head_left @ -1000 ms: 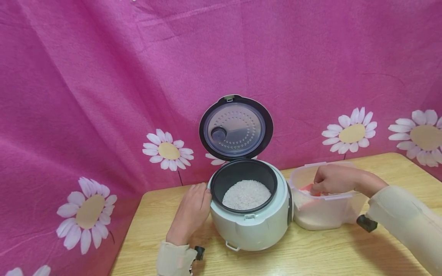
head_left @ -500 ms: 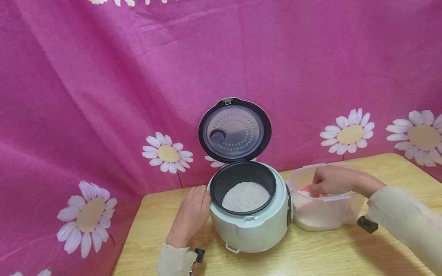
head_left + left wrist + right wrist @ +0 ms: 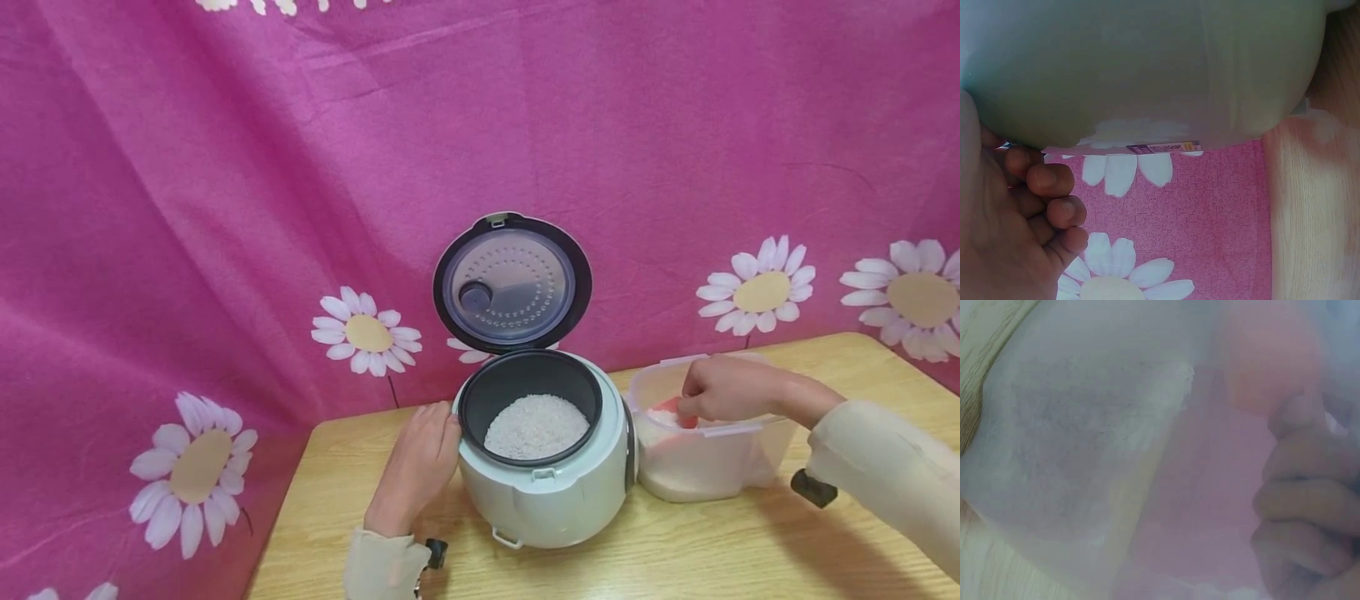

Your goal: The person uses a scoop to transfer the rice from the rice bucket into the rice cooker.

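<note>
A pale green rice cooker (image 3: pixel 543 508) stands with its lid (image 3: pixel 513 279) raised, and a mound of white rice (image 3: pixel 536 427) lies in its dark inner pot. My left hand (image 3: pixel 420 454) holds the cooker's left side at the rim. In the left wrist view, several curled fingers (image 3: pixel 1063 212) show below the cooker's shell. Inside the translucent rice bin (image 3: pixel 701 467), my right hand (image 3: pixel 731 390) grips a red scoop (image 3: pixel 686 412) with white rice at its mouth. Through the cloudy bin wall, the right wrist view shows the scoop as a reddish blur.
The bin stands close to the cooker's right side, with rice in its lower part. Both are on a light wooden table (image 3: pixel 322 508). A pink cloth (image 3: pixel 637 150) with white daisies hangs right behind the table's back edge.
My right hand moves very slightly within the bin, and more rice shows at the scoop's mouth. My left hand stays at the cooker's rim. The head view shifts slightly.
</note>
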The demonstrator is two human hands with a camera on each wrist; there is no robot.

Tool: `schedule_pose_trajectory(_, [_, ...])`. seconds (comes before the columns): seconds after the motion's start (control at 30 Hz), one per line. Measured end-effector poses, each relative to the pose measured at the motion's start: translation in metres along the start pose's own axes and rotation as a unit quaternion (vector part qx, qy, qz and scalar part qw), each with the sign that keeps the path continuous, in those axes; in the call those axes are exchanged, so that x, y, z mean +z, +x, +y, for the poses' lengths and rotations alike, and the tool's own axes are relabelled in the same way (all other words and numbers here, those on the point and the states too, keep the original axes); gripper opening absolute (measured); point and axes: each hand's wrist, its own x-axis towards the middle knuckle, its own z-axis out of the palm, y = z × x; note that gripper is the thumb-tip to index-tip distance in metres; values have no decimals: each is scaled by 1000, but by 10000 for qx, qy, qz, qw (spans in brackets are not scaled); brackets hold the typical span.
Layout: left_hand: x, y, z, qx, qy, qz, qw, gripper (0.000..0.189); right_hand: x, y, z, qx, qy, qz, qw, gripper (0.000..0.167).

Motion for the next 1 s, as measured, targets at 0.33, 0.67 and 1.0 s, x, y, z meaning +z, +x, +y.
schedule_pose_trajectory(0.33, [2,-1,0,12,10,50,10000,18,-6,-9,-6,-207,-22,375,9991,23])
schedule_pose_trajectory(0.67, [0,-1,1,88,30,147,9998,18,-8,-18,-7,-59,80,682,9976,23])
schedule_pose_trajectory(1.0, [1,-1,1,127,53,163,9998,17,-8,-25,-8,-1,5,915,9958,28])
